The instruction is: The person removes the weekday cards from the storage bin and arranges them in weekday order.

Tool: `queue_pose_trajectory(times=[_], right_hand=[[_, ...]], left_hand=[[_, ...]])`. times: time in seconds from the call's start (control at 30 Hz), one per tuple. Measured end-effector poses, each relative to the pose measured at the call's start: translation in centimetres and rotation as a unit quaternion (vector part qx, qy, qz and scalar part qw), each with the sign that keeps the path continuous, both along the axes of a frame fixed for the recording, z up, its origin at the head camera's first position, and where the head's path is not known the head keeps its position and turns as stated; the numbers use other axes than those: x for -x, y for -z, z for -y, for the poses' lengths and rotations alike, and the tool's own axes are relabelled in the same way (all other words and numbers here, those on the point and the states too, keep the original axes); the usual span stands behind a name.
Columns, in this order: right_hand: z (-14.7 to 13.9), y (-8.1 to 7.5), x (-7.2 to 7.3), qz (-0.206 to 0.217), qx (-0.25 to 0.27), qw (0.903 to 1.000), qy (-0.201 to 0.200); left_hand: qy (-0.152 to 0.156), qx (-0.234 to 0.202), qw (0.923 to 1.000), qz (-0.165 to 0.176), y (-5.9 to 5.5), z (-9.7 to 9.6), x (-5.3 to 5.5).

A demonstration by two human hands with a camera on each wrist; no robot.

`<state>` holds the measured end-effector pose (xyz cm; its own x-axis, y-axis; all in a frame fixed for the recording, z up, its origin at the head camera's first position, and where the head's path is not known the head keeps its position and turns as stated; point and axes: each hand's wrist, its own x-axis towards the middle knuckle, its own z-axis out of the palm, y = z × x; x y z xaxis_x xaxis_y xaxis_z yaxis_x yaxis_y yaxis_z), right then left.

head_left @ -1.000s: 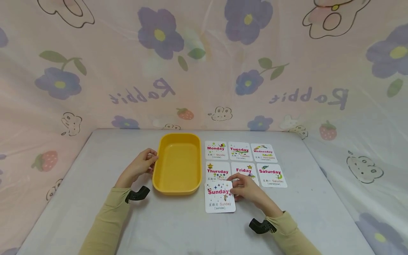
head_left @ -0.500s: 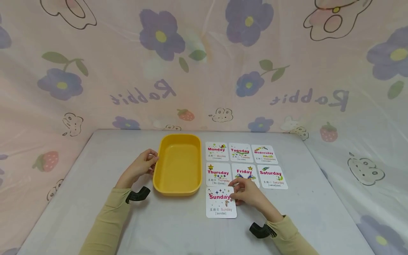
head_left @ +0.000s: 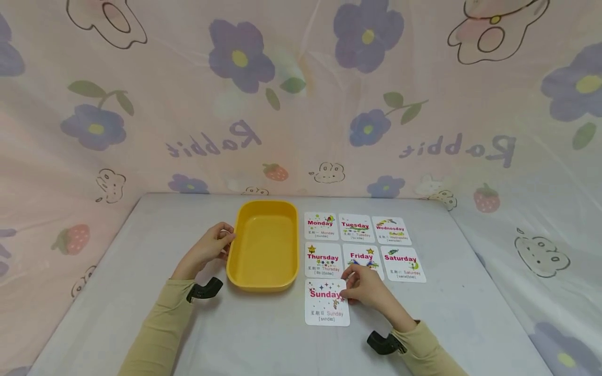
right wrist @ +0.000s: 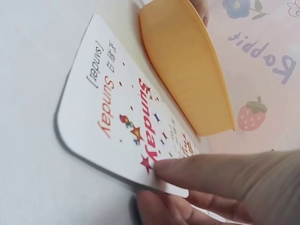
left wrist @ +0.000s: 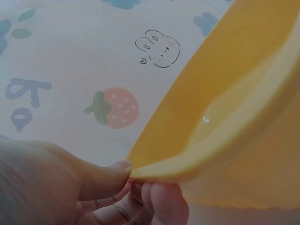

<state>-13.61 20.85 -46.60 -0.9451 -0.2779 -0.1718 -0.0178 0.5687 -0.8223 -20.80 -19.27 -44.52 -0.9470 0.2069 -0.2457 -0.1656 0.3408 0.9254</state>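
The Sunday card [head_left: 326, 308] lies in front of the Thursday card [head_left: 323, 263], close to its near edge. My right hand [head_left: 367, 286] pinches the Sunday card's right edge, thumb on top and fingers at the underside in the right wrist view. A yellow tray [head_left: 262, 285] stands left of the cards, with nothing in it. My left hand [head_left: 210, 248] grips the tray's left rim; in the left wrist view the thumb is above the rim [left wrist: 159, 174] and the fingers are below it.
Behind lie the Monday card [head_left: 321, 230], Tuesday card [head_left: 356, 232] and Wednesday card [head_left: 391, 235] in a row. The Friday card [head_left: 359, 250], partly covered by my right hand, and the Saturday card [head_left: 403, 265] continue the second row. A printed curtain [head_left: 282, 125] surrounds the white table.
My right hand has drawn the Sunday card slightly nearer, so it no longer overlaps the Thursday card. My left hand stays on the tray rim. The head view has shifted slightly.
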Motion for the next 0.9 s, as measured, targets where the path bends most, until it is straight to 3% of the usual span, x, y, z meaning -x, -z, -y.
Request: queue_pose_trajectory(times=[0.9], right_hand=[[-0.06, -0.20, -0.08, -0.018, -0.016, 0.9997, -0.010]], left_hand=[[0.000, 0.004, 1.0000, -0.009, 0.15, 0.05, -0.17]])
